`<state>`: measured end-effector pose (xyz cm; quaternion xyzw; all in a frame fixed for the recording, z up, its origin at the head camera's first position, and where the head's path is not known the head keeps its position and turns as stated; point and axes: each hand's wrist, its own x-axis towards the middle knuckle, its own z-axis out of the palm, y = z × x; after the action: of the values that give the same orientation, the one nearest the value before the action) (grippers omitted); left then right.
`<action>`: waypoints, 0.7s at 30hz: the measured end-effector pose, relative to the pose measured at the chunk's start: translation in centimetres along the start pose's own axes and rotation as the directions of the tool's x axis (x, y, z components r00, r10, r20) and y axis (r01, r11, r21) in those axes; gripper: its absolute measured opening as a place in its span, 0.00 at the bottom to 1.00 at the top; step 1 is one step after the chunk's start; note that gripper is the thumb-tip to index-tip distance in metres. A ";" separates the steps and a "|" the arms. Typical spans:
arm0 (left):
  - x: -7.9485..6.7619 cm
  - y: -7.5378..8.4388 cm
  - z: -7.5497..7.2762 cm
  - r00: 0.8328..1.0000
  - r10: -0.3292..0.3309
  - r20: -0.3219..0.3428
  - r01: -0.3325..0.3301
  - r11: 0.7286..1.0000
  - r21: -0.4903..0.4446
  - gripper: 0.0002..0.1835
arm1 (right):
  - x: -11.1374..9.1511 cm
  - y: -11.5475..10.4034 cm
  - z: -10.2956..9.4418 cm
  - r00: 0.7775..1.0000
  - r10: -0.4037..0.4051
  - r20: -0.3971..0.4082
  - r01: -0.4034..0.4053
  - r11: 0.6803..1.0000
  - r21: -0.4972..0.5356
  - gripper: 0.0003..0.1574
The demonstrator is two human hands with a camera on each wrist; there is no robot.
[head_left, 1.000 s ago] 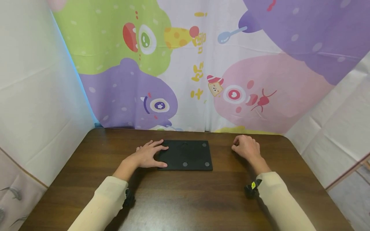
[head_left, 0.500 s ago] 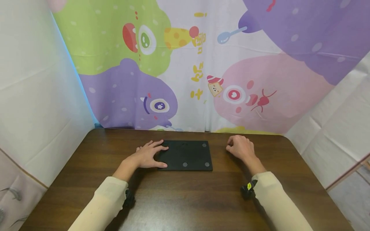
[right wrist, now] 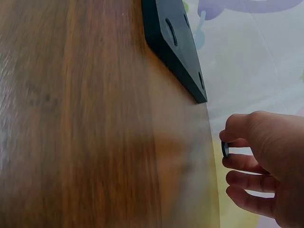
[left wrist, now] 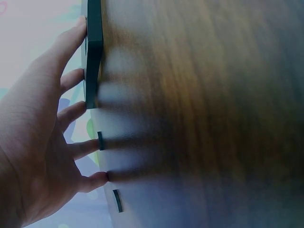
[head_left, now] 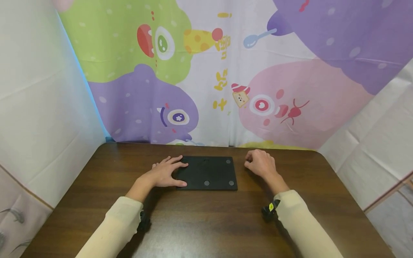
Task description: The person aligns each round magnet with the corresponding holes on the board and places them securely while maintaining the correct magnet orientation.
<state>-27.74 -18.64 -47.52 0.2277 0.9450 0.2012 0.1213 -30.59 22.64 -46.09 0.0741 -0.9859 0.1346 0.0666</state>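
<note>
A flat black rectangular board [head_left: 216,172] with round spots on its top lies near the table's far side. My left hand [head_left: 164,174] rests spread on its left end, thumb at the near corner. In the left wrist view, two small dark flat pieces, one piece [left wrist: 100,141] by my outer fingers and another piece [left wrist: 118,201] beyond the little finger, show on the table. Just right of the board is my right hand [head_left: 262,163]. It pinches a small dark disc [right wrist: 225,148] between thumb and fingertips, apart from the board; the head view hides this disc.
The brown wooden table [head_left: 206,222] ends at a curtain [head_left: 213,125] printed with cartoon monsters. White cloth walls [head_left: 361,150] stand along both sides. A black camera [head_left: 268,212] is strapped to the right wrist.
My right hand has moved left toward the board's right edge, its fingers still pinched. The left hand and the board stay where they were.
</note>
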 end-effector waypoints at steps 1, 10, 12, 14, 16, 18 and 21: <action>0.0 0.0 0.0 1.000 -0.001 0.001 0.001 1.000 0.000 0.47 | 0.1 -0.2 0.0 1.000 -0.004 0.000 0.004 1.000 0.000 0.10; 0.0 0.0 0.1 1.000 -0.004 0.001 0.004 1.000 0.003 0.47 | 0.3 -1.7 0.4 0.999 -0.046 0.003 0.046 0.999 0.009 0.09; 0.0 0.0 0.1 1.000 -0.004 0.002 0.004 1.000 0.005 0.47 | 0.4 -2.1 0.5 0.998 -0.055 0.002 0.055 0.998 0.010 0.09; 0.0 0.0 0.1 1.000 -0.004 0.003 0.004 1.000 0.006 0.47 | 0.5 -2.4 0.6 0.998 -0.061 -0.001 0.061 0.998 0.010 0.09; 0.0 0.0 0.1 1.000 -0.003 0.003 0.003 1.000 0.006 0.47 | 0.5 -2.7 0.6 0.998 -0.063 -0.005 0.063 0.998 0.012 0.09; 0.0 0.0 0.1 1.000 -0.003 0.002 0.003 1.000 0.006 0.47 | 0.5 -3.1 0.7 0.998 -0.063 -0.003 0.063 0.998 0.012 0.09; 0.0 0.0 0.0 1.000 -0.003 0.000 0.003 1.000 0.004 0.47 | 0.6 -3.7 0.7 0.998 -0.064 0.003 0.064 0.998 0.010 0.08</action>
<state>-27.70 -18.59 -47.54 0.2264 0.9458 0.1989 0.1212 -30.64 18.85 -45.74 0.1064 -0.9824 0.1371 0.0689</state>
